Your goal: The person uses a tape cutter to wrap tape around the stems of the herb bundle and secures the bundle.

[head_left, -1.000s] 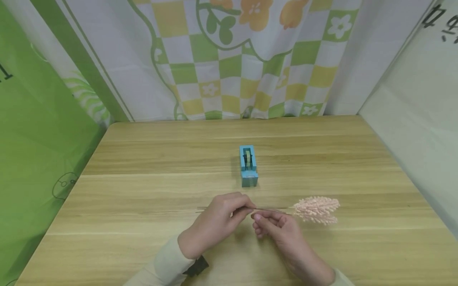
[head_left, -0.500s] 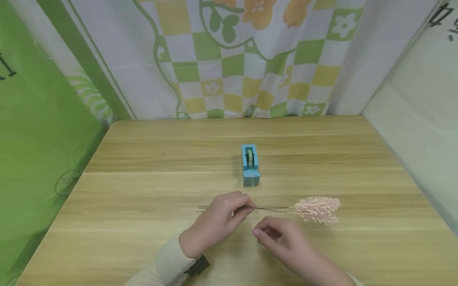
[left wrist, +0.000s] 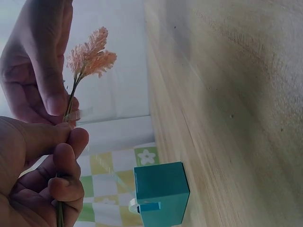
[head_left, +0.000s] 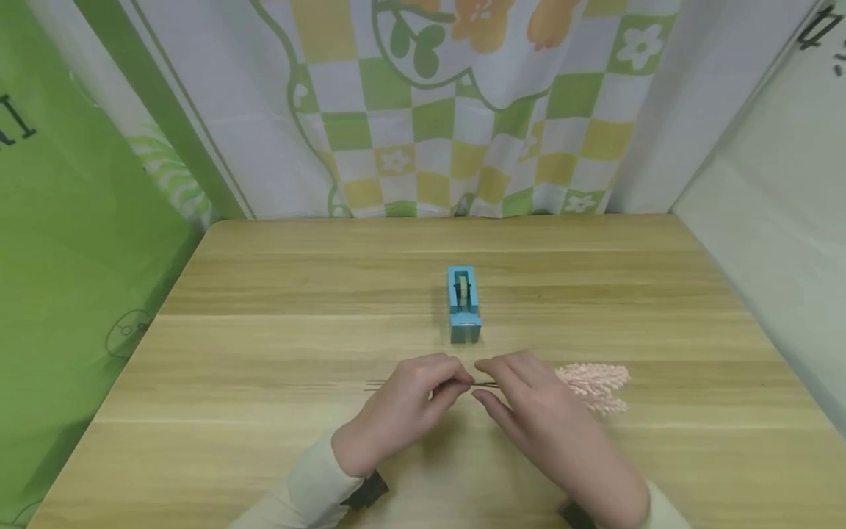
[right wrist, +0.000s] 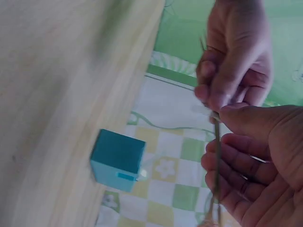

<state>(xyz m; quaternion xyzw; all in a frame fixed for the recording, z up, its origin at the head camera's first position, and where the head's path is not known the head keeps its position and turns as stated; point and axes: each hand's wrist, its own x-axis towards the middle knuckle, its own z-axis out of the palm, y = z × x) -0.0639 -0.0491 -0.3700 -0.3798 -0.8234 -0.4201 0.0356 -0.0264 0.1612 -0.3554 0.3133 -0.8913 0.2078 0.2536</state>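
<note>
Several thin dark stems with pink flower heads [head_left: 598, 382], seemingly artificial flowers, lie sideways across both hands in the head view. My left hand [head_left: 413, 404] pinches the stems [left wrist: 72, 97] between thumb and fingers near their middle. A short piece of clear tape [left wrist: 81, 114] sticks out from the stems just beyond the left fingertips. My right hand [head_left: 555, 419] is around the stems on the flower side, its thumb and index fingertips apart on either side of them. In the right wrist view the right thumb reaches the left fingertips, with the other fingers loosely bent behind the stems.
A blue tape dispenser [head_left: 465, 327] with a roll in it stands on the wooden table [head_left: 297, 286], just beyond the hands. A checkered floral curtain [head_left: 429, 139] hangs behind the table, with a green cloth [head_left: 73, 257] at the left and a pale one at the right.
My right hand drew back from the stems toward me, then returned to them, now turned more palm-down with thumb and index finger spread. My left hand keeps its pinch in place.
</note>
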